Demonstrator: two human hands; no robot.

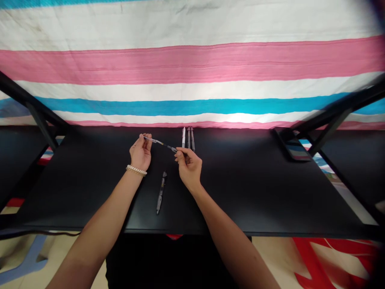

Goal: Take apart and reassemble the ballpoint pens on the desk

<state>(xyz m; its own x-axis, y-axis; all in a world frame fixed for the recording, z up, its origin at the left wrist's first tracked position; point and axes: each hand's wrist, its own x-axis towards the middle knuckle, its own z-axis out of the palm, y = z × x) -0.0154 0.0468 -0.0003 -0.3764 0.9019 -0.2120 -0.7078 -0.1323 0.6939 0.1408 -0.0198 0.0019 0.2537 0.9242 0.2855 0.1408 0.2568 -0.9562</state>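
Observation:
A slim pen refill (161, 143), clear and whitish at the left and dark at the right, stretches between my two hands above the table. My left hand (141, 152), with a pale beaded bracelet on the wrist, pinches its left end. At the right it meets a grey pen grip (174, 149), pinched by the fingertips of my right hand (189, 164); how far the refill sits inside the grip I cannot tell. Below and between the hands, a clear and grey pen (161, 193) lies on the table.
Behind my right hand a white pen (183, 137) lies beside two grey pens (190, 138) on the black table (246, 188). A dark phone (291, 145) rests at the right near a black metal frame (337, 116). Striped cloth (192, 64) hangs along the back edge.

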